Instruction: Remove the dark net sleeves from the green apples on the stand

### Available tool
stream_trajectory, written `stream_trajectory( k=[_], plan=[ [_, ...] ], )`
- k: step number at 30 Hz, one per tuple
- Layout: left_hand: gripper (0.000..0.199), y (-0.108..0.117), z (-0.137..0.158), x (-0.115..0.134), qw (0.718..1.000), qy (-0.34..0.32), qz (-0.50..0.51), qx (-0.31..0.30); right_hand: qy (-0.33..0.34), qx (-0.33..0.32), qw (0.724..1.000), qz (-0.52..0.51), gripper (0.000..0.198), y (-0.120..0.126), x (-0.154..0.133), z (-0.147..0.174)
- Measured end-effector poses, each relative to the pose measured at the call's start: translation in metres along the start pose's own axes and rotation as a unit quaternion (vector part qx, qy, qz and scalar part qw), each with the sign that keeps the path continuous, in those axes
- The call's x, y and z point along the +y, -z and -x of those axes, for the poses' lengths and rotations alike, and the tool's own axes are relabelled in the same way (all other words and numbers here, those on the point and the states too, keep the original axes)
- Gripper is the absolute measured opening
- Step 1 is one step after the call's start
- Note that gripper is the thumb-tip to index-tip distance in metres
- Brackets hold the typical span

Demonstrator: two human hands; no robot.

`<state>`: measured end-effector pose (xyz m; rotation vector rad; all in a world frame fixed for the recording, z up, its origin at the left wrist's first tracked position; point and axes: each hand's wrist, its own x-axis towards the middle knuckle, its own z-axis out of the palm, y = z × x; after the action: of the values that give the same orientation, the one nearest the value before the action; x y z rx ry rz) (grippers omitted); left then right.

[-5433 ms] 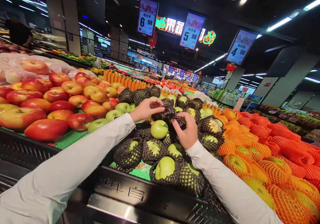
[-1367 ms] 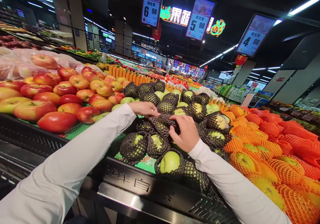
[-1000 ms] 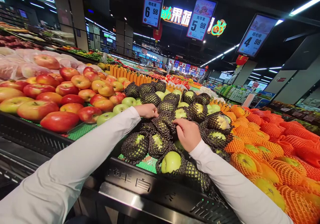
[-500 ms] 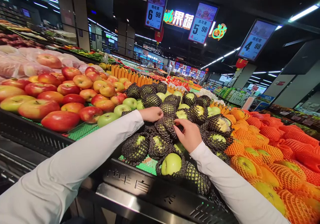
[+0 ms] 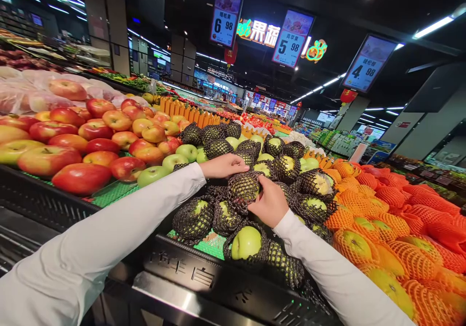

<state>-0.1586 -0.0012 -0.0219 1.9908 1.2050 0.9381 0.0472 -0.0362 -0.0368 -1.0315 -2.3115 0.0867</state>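
Reaching over the front of a fruit stand, both hands meet on one green apple (image 5: 243,188) wrapped in a black foam net, which sits on top of the pile of netted green apples (image 5: 287,166) in the middle of the display. The left hand (image 5: 223,165) lies on the upper left of that apple with its fingers curled over the net, a loose grip that touches the net rather than closing fully round the fruit. The right hand (image 5: 268,201) cups the apple from the lower right, thumb up against the net and fingers bent under it, so the apple is held between the two hands. Both arms wear white sleeves (image 5: 109,238).

Just below the held apple, a bare green apple (image 5: 246,242) rests in an open net near the front edge, beside two more netted ones. Left of the pile lie red apples (image 5: 82,178) on a green mat, with a few bare green ones next to them. To the right, fruit in orange nets (image 5: 382,229) fills the neighbouring section. A black rail (image 5: 204,277) runs along the front of the stand. Price signs (image 5: 291,40) hang overhead.
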Motion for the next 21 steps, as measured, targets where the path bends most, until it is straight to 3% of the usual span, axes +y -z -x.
stream_trajectory(
  k=[4,6,8,15,21],
  plan=[
    [0.057,0.004,0.006,0.012,0.987,-0.013,0.154,0.044,-0.026,0.115,0.985,-0.126,0.036,0.000,-0.002,0.001],
    [0.058,0.006,0.009,0.016,0.973,-0.041,0.223,0.029,-0.003,0.180,0.971,-0.154,0.041,-0.001,0.000,0.001],
    [0.058,0.008,0.012,0.018,0.971,-0.071,0.229,0.008,0.003,0.216,0.962,-0.168,0.043,-0.002,0.004,-0.001],
    [0.046,0.009,0.008,0.012,0.986,-0.085,0.141,-0.004,-0.064,0.185,0.940,-0.280,0.041,-0.009,0.015,-0.008],
    [0.047,0.009,-0.002,0.003,0.978,-0.082,0.164,0.101,-0.068,0.166,0.911,-0.370,0.044,-0.007,0.011,-0.010]
  ],
)
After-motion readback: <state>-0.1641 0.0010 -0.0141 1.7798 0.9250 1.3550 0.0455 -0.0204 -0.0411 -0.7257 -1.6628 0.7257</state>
